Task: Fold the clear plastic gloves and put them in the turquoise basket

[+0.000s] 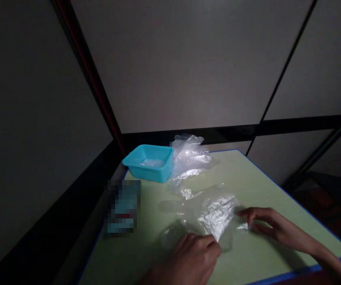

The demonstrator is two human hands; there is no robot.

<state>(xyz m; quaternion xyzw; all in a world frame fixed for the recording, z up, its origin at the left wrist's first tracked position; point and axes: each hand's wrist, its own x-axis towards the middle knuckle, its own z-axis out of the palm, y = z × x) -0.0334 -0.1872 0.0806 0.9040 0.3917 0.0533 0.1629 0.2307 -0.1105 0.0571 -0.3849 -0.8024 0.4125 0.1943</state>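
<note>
A clear plastic glove (215, 211) lies flat on the pale green table (265, 182), its fingers pointing left. My left hand (194, 253) rests at the glove's near edge with fingers curled, pinching the plastic. My right hand (267, 221) is on the table at the glove's right end, fingertips together on its cuff.
A turquoise plastic tub (149, 162) stands at the table's far left corner. A heap of several more clear gloves (188, 160) lies beside it. A blurred card-like object (123, 208) sits at the left edge. Grey partition walls close in behind; the table has a blue rim.
</note>
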